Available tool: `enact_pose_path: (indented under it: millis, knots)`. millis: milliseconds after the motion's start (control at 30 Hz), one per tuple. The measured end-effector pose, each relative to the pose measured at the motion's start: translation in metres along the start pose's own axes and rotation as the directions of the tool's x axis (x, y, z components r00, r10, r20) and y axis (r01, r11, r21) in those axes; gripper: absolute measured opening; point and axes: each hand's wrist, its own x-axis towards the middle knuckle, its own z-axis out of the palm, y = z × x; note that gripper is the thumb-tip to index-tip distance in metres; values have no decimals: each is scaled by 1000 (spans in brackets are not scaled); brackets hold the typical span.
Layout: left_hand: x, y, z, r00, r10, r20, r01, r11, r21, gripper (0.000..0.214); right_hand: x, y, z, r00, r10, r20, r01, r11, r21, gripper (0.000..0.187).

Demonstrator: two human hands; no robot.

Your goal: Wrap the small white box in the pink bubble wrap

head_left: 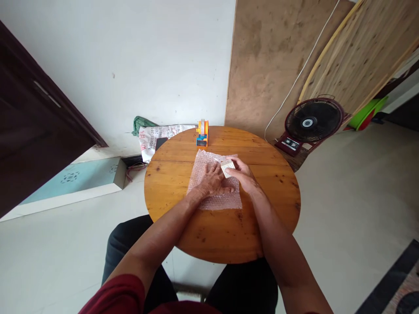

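A sheet of bubble wrap (pixel 222 202) lies flat on the round wooden table (pixel 275 187). My left hand (pixel 212 179) rests on it, palm down with the fingers spread. My right hand (pixel 245 175) grips a small white box (pixel 227 168) with printing on its face, held over the right side of the sheet close to my left fingertips. Whether the box touches the sheet I cannot tell. Past the far edge of the wrap stands an orange and blue tape dispenser (pixel 202 133) with a roll of tape in it.
A dark red fan (pixel 307 123) stands on the floor right of the table, with a white cable (pixel 301 72) running down the wooden panel behind. At the left back are a printed white sack (pixel 150 138) and a green bag (pixel 141 125). My legs are under the near edge.
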Motion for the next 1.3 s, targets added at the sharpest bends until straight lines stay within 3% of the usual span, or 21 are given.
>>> enact_pose_path:
  millis: [200,400,500,600,733,867,1000,1167,1300]
  knots:
    - [0,-1,1,1000,7,-7,-7,1000,3,85,23,33,3,990,51,-128,-20,971,236,54]
    - [-3,-1,-2,1000,6,-5,-7,997,-72,85,30,41,-3,978,104,-178,-27,920,390,46]
    - [-2,-6,-4,998,-20,-57,8,976,-216,73,31,42,-5,982,105,-160,-18,882,471,45]
    - [2,-15,-13,979,-159,-126,81,875,-477,60,31,44,-7,985,104,-141,-24,876,481,46]
    - [1,-28,-34,946,-309,-98,175,741,-648,59,31,47,-6,987,108,-120,-42,887,459,49]
    - [-13,-32,-48,973,-229,-36,137,694,-707,59,32,51,-5,991,98,-88,-55,913,405,53]
    - [-32,-28,-32,986,-160,-51,93,773,-627,64,31,50,-6,996,63,-65,-45,968,248,56]
    - [-41,-30,-3,982,-72,-176,-13,898,-440,70,24,49,-4,998,-56,27,59,990,-125,60]
    - [-41,-32,-2,980,-40,-196,-41,918,-394,82,22,52,-3,993,-81,89,95,981,-167,68]
